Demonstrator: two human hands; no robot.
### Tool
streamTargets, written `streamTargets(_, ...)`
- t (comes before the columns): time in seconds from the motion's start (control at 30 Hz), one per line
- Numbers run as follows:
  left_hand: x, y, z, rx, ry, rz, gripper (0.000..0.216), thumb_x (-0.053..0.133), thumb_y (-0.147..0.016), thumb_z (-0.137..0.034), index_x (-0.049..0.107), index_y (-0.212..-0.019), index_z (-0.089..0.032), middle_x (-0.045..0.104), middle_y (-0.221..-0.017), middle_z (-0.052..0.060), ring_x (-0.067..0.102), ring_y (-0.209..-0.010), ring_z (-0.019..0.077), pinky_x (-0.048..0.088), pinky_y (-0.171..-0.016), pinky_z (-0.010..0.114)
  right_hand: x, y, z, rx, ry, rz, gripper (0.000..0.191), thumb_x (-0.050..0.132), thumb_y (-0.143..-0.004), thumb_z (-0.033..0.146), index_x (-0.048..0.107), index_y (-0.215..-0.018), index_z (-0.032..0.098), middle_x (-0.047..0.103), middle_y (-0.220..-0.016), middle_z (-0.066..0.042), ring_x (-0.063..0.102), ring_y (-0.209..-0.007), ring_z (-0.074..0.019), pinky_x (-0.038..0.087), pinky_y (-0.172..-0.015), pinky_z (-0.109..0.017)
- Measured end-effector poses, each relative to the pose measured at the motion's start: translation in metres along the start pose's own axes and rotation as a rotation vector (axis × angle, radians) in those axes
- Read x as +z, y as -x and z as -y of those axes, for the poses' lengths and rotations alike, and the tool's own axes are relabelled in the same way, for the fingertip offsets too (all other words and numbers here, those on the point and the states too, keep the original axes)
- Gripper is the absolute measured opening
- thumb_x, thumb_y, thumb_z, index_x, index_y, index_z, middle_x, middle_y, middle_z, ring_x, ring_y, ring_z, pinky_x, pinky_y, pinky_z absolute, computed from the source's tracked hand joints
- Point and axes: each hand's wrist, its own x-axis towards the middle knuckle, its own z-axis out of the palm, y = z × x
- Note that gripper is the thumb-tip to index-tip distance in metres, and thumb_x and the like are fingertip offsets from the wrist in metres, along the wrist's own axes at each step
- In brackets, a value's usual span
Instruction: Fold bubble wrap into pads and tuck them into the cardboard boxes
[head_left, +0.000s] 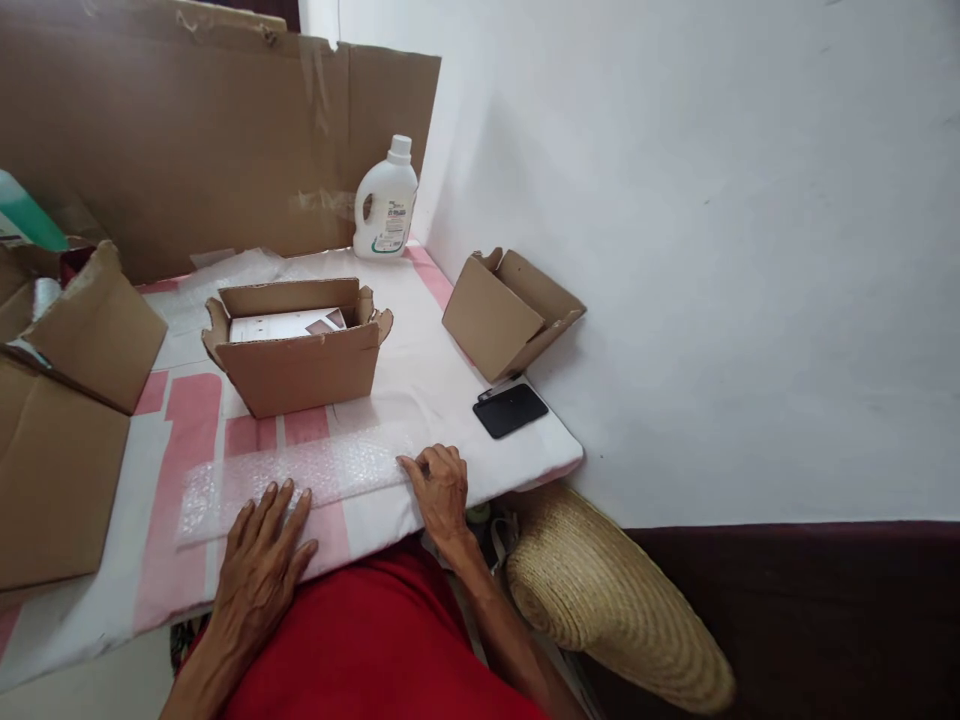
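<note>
A strip of clear bubble wrap point(330, 470) lies flat across the near part of the cloth-covered table. My left hand point(262, 560) rests on its near edge, palm down with the fingers spread. At the strip's right end, my right hand point(439, 490) pinches the corner between thumb and curled fingers. Just beyond the wrap stands an open cardboard box point(315, 372) with a white printed item point(277, 327) inside, mostly hidden by the box walls.
A second open box point(495, 315) leans by the wall, near a black phone point(510, 410). A white jug point(386, 205) stands at the back before a large cardboard panel point(210, 130). Larger boxes point(60, 470) crowd the left. A straw hat point(600, 600) hangs below the table's right edge.
</note>
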Motion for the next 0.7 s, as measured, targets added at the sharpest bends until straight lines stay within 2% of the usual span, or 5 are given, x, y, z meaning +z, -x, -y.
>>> streamTargets(0.1,0.009,0.003,-0.001,0.002,-0.02,0.035,0.059,0.052,-0.096,-0.034,0.044,-0.152,-0.018,0.051,-0.152,0.018,0.043,-0.143,0.0352,0.028,-0.118,0.051,-0.002,0.001,0.016,0.0,0.005,-0.085,0.032,0.053,-0.103,0.043,0.063,-0.086,0.018,0.067,-0.089,-0.009,0.057,-0.088,-0.026,0.043,-0.081,-0.039)
streamTargets(0.2,0.013,0.007,0.005,0.003,-0.02,0.034,0.063,0.05,-0.096,-0.032,0.036,-0.156,-0.018,0.046,-0.155,0.019,0.037,-0.147,0.0347,0.026,-0.12,0.052,0.004,0.016,0.059,-0.281,-0.064,-0.082,0.044,0.048,-0.103,0.049,0.062,-0.12,0.01,0.065,-0.121,-0.018,0.055,-0.119,-0.0298,0.041,-0.103,-0.044)
streamTargets(0.33,0.015,0.012,0.015,0.164,0.022,-0.046,0.07,0.044,-0.094,-0.028,0.024,-0.16,-0.02,0.038,-0.161,0.016,0.024,-0.154,0.0324,0.02,-0.123,0.051,0.018,0.035,0.113,-0.781,-0.139,0.354,0.069,0.046,-0.1,0.062,0.043,-0.148,0.012,0.044,-0.156,-0.014,0.032,-0.148,-0.0261,0.028,-0.122,-0.042)
streamTargets(0.43,0.014,0.01,0.013,0.12,0.004,-0.008,0.071,0.045,-0.094,-0.03,0.024,-0.16,-0.02,0.04,-0.159,0.017,0.03,-0.151,0.0341,0.023,-0.121,0.052,0.021,0.033,0.105,-0.716,-0.105,0.482,0.085,0.044,-0.098,0.067,0.029,-0.156,0.007,0.034,-0.163,-0.016,0.024,-0.153,-0.0269,0.022,-0.126,-0.044)
streamTargets(0.7,0.001,-0.004,0.0,-0.039,-0.009,0.097,0.059,0.047,-0.098,-0.036,0.035,-0.155,-0.022,0.051,-0.15,0.018,0.048,-0.138,0.0342,0.036,-0.11,0.05,0.005,0.004,0.008,-0.313,0.116,0.429,0.088,0.058,-0.095,0.059,0.024,-0.16,0.009,0.023,-0.165,-0.019,0.019,-0.155,-0.0318,0.023,-0.124,-0.054)
